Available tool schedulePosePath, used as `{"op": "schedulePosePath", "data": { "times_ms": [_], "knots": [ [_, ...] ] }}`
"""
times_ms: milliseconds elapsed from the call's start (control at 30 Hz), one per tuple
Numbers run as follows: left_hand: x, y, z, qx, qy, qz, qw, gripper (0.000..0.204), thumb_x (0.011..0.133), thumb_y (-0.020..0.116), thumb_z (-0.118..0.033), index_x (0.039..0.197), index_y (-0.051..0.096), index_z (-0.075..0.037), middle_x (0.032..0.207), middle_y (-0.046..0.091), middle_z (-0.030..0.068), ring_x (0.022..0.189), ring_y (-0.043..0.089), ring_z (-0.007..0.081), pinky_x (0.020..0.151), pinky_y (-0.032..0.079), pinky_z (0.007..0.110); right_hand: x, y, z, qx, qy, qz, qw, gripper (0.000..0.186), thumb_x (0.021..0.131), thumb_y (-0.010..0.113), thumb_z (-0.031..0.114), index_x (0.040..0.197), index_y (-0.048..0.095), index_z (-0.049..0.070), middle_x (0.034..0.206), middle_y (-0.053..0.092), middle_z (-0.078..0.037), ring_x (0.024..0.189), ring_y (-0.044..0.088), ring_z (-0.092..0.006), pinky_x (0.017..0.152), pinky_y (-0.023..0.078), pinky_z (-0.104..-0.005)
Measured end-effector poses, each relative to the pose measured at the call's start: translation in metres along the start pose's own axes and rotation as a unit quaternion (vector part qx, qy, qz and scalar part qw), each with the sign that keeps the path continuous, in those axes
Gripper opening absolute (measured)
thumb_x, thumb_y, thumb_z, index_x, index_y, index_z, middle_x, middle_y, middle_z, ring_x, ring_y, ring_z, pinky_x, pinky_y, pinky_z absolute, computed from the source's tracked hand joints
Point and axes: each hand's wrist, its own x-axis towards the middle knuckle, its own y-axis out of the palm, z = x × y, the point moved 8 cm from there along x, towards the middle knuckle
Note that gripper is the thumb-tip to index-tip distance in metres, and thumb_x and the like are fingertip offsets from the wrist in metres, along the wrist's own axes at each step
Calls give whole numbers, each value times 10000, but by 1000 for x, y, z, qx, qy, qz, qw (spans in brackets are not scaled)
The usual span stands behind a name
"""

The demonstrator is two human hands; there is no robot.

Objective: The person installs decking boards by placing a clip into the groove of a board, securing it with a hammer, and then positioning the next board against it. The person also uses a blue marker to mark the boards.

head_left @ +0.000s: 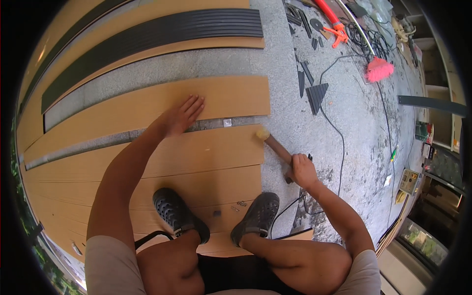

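Observation:
My left hand (186, 116) lies flat, fingers spread, on a long tan board (236, 96) beside a narrow gap. My right hand (302, 171) is wrapped round the brown handle of a mallet (278, 148). Its yellowish, slightly blurred head (263, 133) is at the right end of the nearer tan board (231, 142); whether it touches the board, I cannot tell. A small silvery metal clip (227, 123) sits in the gap between the two boards, right of my left hand.
Dark grooved boards (216, 24) lie beyond, at the far left. Small metal pieces (241, 203) lie between my shoes. On the right floor are black offcuts (317, 96), cables (342, 162), a pink brush (379, 70) and an orange-red caulking gun (336, 29). Shelving (437, 93) lines the right side.

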Motion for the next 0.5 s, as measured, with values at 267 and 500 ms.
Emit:
{"op": "schedulePosePath", "data": {
  "times_ms": [267,500],
  "knots": [
    [40,-1,48,44,-103,36,993,590,991,448,-158,1547,320,-9,1647,281,164,1505,309,312,1250,218,435,-6,14,-68,74,237,56,967,413,784,729,184,1048,471,0,1015,626,-221,953,625,-419,816,538,-493],
    [40,-22,52,-86,-146,-81,982,440,922,595,-81,1359,549,-43,1451,528,152,1343,490,330,1148,363,431,-1,0,-54,40,256,11,966,363,807,725,158,1062,517,4,1025,634,-226,968,631,-412,819,536,-485]
  ]
}}
